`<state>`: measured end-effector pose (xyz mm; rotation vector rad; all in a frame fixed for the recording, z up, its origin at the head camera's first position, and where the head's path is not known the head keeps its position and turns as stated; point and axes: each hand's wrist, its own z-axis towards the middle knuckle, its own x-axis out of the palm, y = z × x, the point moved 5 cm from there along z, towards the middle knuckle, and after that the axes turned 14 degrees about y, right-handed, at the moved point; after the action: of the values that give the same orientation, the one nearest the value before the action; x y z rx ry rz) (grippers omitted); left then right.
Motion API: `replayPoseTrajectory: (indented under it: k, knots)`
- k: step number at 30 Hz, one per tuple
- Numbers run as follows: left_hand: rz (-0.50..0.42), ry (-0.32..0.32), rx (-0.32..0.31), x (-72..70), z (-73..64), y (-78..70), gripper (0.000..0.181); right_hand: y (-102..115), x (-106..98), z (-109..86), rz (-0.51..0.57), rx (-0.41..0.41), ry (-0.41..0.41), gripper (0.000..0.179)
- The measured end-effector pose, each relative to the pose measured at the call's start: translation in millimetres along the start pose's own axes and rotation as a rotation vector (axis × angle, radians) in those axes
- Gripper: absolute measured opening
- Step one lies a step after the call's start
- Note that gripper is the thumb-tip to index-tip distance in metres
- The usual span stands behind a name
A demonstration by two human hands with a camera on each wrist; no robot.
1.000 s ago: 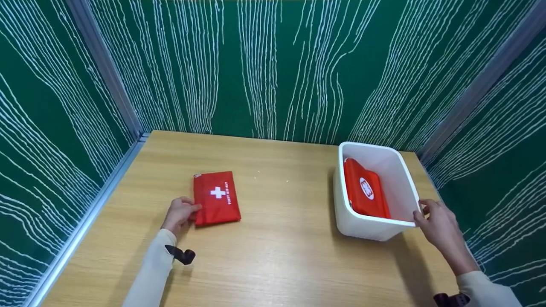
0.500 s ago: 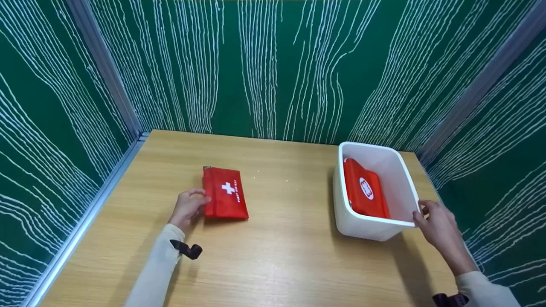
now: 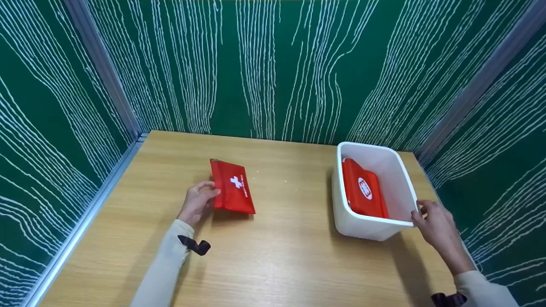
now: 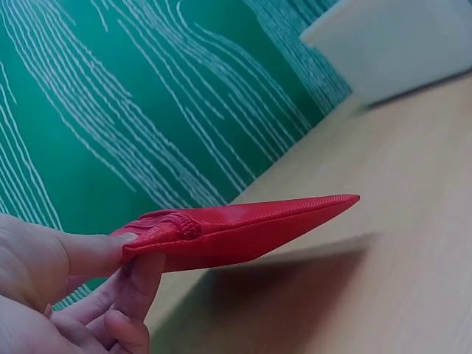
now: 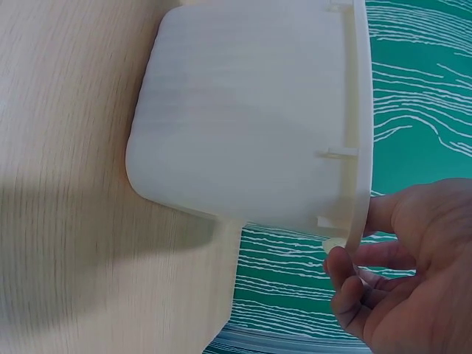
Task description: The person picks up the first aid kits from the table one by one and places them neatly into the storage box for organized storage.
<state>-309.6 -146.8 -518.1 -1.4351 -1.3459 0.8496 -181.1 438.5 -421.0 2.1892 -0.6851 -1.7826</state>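
My left hand [image 3: 199, 202] pinches the left edge of a red first aid kit pouch [image 3: 230, 200], marked with a white cross. In the left wrist view, thumb and fingers grip the zipped edge of the pouch [image 4: 243, 228], which hangs tilted over the table with its shadow beneath. My right hand [image 3: 437, 221] grips the near right corner of a white plastic bin [image 3: 362, 228]. The right wrist view shows the thumb and fingers around the rim of the bin [image 5: 243, 118]. Inside the bin, a second red pouch [image 3: 375, 194] with a white oval emblem leans against the left wall.
The wooden table [image 3: 273, 256] reaches back to a green wall [image 3: 256, 72] with white wavy lines. Similar panels stand at both sides, joined by metal posts. A few tiny white specks lie on the tabletop between the pouch and the bin.
My left hand has lifted the first aid kit pouch off the table, tilting it and carrying it right and slightly away from me. The right hand and the bin have stayed in place.
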Motion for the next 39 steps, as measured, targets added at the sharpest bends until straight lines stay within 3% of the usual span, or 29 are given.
replayPoseTrajectory:
  k: [8, 18, 28, 39]
  knots:
    - [-0.136, 0.068, 0.069, 26.9, 4.8, -18.7, 0.033, 1.1, 0.0, 0.1, -0.007, -0.005, -0.017, 0.051]
    - [-0.114, 0.105, 0.078, 57.7, 7.3, -42.4, 0.033, 0.4, -0.1, 0.0, 0.013, -0.007, -0.014, 0.05]
    - [-0.199, 0.134, 0.058, 93.1, 9.5, -56.4, 0.042, 1.0, -0.3, -1.2, 0.008, -0.022, -0.027, 0.048]
    - [-0.243, 0.195, 0.119, 120.1, 7.7, -70.3, 0.035, 1.4, -1.1, -0.5, -0.013, 0.01, -0.028, 0.05]
